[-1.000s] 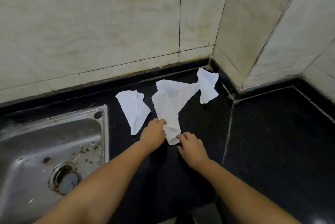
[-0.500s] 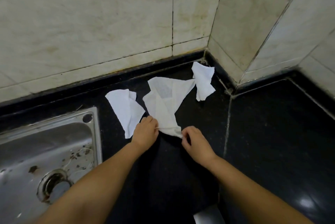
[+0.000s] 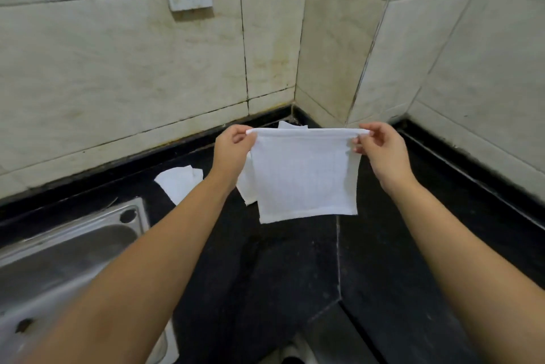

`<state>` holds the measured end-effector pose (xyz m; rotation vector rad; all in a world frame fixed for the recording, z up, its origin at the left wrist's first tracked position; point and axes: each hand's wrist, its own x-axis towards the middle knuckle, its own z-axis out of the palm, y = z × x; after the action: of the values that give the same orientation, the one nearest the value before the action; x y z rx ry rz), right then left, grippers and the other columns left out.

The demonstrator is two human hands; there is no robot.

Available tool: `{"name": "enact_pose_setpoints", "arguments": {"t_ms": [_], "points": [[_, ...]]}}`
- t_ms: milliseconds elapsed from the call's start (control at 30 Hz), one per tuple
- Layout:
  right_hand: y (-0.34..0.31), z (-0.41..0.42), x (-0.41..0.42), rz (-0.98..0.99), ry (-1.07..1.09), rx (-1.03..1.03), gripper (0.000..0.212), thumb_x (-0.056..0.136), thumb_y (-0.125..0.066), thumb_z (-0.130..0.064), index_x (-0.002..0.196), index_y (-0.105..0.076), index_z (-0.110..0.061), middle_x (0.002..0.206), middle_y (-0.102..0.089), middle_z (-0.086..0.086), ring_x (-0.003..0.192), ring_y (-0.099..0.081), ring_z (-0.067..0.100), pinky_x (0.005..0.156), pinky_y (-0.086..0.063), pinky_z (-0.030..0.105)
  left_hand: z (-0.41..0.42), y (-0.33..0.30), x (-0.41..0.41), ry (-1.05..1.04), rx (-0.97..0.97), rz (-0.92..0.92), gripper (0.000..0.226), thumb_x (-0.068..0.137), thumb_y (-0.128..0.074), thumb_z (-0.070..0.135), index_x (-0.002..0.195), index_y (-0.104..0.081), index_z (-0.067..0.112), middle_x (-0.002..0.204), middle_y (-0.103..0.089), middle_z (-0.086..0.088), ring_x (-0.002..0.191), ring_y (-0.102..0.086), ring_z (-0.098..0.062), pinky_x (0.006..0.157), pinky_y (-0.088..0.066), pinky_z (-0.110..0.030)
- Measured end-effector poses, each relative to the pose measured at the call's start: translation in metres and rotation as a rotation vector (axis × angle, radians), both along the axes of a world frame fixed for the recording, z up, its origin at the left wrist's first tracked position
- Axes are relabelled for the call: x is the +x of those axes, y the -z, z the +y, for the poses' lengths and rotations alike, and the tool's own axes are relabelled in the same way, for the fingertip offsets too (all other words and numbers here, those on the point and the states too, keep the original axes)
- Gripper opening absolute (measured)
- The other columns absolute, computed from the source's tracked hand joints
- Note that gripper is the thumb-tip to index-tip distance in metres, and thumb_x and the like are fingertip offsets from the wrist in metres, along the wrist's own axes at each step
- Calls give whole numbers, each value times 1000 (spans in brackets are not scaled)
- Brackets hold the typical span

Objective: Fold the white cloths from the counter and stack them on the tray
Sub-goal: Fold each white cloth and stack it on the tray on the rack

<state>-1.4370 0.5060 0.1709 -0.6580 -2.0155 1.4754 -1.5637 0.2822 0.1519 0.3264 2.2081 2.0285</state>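
**Cloth held flat between both hands**

We hold one cloth point(image 3: 305, 175) in the air above the counter point(image 3: 280, 275). The left hand point(image 3: 231, 147) pinches its top left corner, and the right hand point(image 3: 380, 147) pinches the top right. The top edge runs level from hand to hand and the rest hangs straight down. For the fold, we judge both hands equally near. We see no tray.

held cloth point(image 3: 305, 175): white, square, spread flat, hanging upright mid-frame above the counter, top two corners pinched.
left cloth point(image 3: 178, 185): white, crumpled, lying on the black counter, left of centre, near the sink corner.
middle cloth point(image 3: 247, 189): white, mostly hidden behind held cloth.
far cloth point(image 3: 290, 125): white, only a tip showing above held cloth's top edge.
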Motion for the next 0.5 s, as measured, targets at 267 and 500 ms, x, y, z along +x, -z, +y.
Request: {"name": "enact_pose_setpoints", "arguments": {"t_ms": [267,500], "points": [[9,-1,41,-40,-68,88,13,91,-55,-7,91,-64,-17,84,-65,2,79,-61,13,70,-52,24,-21,2,32,126,58,-33,10,89,-58,13,83,-62,20,76,-63,5,75,-59,-10,76,-50,-27],[109,-33,101,-464,-344,-141,15,93,-50,3,90,-63,-5,72,-62,9,61,-61,8,53,-50,13,-88,99,83,389,-231,-398,7,91,-58,9,89,-64,12,93,-64,-6,88,-62,-15,83,-54,-27]]}}
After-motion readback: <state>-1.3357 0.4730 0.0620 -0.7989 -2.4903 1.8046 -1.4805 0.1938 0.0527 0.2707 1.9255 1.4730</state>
